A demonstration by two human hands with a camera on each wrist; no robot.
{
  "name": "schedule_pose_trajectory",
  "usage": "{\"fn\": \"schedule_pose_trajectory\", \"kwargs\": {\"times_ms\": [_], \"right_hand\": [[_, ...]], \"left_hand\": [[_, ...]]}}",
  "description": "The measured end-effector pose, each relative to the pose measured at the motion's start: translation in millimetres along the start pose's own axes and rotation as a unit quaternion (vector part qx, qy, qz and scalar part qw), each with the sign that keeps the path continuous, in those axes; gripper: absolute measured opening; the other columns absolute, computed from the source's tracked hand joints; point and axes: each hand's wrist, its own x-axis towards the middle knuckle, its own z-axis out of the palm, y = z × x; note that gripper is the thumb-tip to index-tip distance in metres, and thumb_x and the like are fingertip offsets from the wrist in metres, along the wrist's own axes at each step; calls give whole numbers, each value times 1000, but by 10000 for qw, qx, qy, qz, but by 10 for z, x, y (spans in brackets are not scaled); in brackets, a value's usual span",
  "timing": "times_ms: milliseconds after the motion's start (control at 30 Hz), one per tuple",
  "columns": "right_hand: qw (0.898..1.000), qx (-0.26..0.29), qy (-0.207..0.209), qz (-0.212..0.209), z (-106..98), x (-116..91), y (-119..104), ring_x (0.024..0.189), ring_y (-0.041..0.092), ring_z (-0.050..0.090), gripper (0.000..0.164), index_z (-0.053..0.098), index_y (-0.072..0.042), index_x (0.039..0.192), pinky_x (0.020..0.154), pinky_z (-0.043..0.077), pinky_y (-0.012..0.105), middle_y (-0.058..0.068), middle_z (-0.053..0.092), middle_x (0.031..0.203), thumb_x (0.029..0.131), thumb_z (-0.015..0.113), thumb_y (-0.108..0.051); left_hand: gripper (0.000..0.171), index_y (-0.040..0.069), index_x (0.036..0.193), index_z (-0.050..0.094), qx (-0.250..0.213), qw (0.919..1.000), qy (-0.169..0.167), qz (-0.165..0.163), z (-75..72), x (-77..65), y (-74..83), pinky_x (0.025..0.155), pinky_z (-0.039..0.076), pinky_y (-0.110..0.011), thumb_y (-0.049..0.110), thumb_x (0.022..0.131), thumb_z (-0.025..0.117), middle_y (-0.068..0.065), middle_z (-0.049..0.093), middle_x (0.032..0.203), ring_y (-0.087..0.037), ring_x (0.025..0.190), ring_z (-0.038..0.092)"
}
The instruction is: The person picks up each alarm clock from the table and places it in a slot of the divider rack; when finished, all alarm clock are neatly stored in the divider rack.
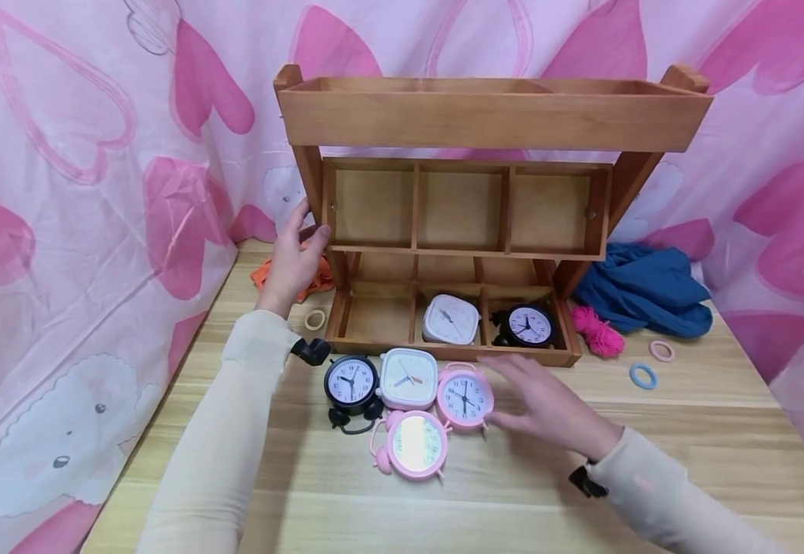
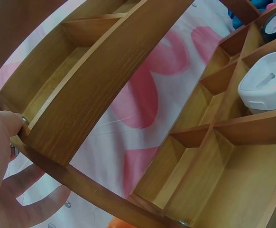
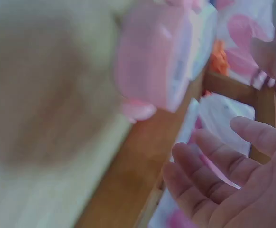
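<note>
A three-tier wooden rack stands at the back of the table. My left hand holds its left side post by the middle tray, thumb at the tray's end and fingers round the post. Open and holding nothing, my right hand hovers just right of a pink alarm clock. Beside that clock are a white clock, a black alarm clock and, nearer me, another pink alarm clock. The rack's bottom tray holds a white clock in its middle compartment and a black alarm clock in the right one.
Left of the rack lie an orange cloth and a beige ring. To its right are a blue cloth, bright pink yarn, a blue ring and a pink ring. A heart-patterned curtain hangs around the table.
</note>
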Motion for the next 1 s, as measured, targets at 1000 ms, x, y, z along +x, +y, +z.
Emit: {"fn": "schedule_pose_trajectory", "kwargs": {"times_ms": [1000], "right_hand": [[9933,234,-548,986,494,-17,-87,126,26,54,72,41,-29,151,104,49,48,9,40,150,87,75,-31]], "left_hand": [[58,32,156,27,33,10000,64,-9,18,-7,-18,109,44,-49,33,103,50,3,27,162,-27,142,41]]}}
